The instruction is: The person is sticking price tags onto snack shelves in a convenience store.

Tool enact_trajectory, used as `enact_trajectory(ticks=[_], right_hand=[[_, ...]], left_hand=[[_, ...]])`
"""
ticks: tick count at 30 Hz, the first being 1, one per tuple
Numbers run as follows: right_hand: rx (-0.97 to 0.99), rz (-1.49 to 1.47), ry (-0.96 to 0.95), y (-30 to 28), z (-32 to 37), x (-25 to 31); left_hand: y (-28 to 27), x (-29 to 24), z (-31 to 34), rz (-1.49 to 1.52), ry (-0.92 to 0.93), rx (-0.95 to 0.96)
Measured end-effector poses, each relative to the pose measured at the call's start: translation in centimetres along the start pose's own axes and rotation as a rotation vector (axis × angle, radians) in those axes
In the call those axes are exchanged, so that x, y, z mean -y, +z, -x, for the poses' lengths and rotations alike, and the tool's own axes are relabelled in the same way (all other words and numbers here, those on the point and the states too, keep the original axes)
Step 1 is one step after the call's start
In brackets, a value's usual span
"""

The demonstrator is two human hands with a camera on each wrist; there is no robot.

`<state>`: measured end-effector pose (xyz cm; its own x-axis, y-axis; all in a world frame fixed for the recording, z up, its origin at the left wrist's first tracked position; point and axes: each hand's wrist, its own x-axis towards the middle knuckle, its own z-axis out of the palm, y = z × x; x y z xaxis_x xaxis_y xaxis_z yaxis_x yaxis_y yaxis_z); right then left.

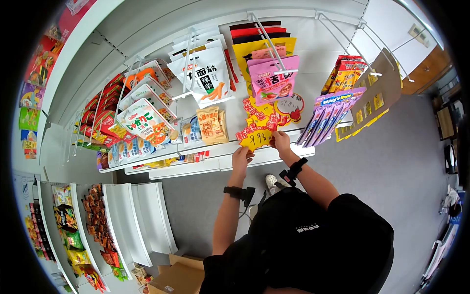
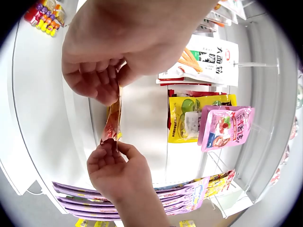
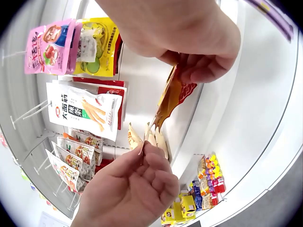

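Both hands pinch a yellow price sign (image 1: 254,139) with red lettering and a handwritten 9.98. My left hand (image 1: 240,160) grips its left end and my right hand (image 1: 281,143) its right end, at the shelf's front edge. In the left wrist view the sign (image 2: 112,120) appears nearly edge-on between the left hand (image 2: 120,42) and the right hand (image 2: 120,175). From the right wrist, the sign (image 3: 173,97) spans from the right hand (image 3: 189,38) to the left hand (image 3: 135,189). Another yellow sign (image 1: 254,109) and a round red-edged sign (image 1: 290,107) are behind it.
Pink candy bags (image 1: 274,81) and white snack bags (image 1: 203,81) hang on metal hooks above the shelf. Left of the hands stand tan snack packs (image 1: 212,126); purple packs (image 1: 330,115) hang to the right. A cardboard box (image 1: 178,275) is on the floor at lower left.
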<state>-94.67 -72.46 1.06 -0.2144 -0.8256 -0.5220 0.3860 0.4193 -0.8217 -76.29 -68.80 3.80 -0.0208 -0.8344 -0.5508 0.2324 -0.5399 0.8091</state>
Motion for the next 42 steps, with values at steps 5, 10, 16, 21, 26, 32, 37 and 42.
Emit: enact_trajectory(ticks=[5, 10, 16, 21, 26, 32, 37, 42], right_hand=[[-0.060, 0.248, -0.056, -0.3, -0.4, 1.9], [-0.019, 0.332, -0.006, -1.2, -3.5, 2.8], [0.028, 0.248, 0.071, -0.5, -4.3, 3.3], [0.105, 0.105, 0.035, -0.1, -4.7, 3.8], [0.284, -0.371, 0.217, 0.2, -4.5, 5.9], [0.433, -0.618, 0.312, -0.4, -4.8, 7.9], [0.390, -0.570, 0.233, -0.2, -5.9, 9.9], [0.364, -0.500, 0.092, -0.1, -7.3, 11.8]], left_hand=[[-1.1, 0.7, -0.5, -0.091, -0.023, -0.033], [-1.3, 1.3, -1.0, -0.125, -0.026, -0.074], [-0.3, 1.0, -1.1, -0.180, -0.083, -0.067], [-0.2, 1.7, -1.9, -0.204, -0.062, -0.071], [0.0, 1.8, -2.5, -0.214, -0.038, -0.104], [0.5, 1.8, -3.6, -0.194, 0.010, -0.110], [0.7, 2.4, -4.2, -0.202, 0.025, -0.141], [0.0, 4.3, -4.8, -0.181, 0.032, -0.153]])
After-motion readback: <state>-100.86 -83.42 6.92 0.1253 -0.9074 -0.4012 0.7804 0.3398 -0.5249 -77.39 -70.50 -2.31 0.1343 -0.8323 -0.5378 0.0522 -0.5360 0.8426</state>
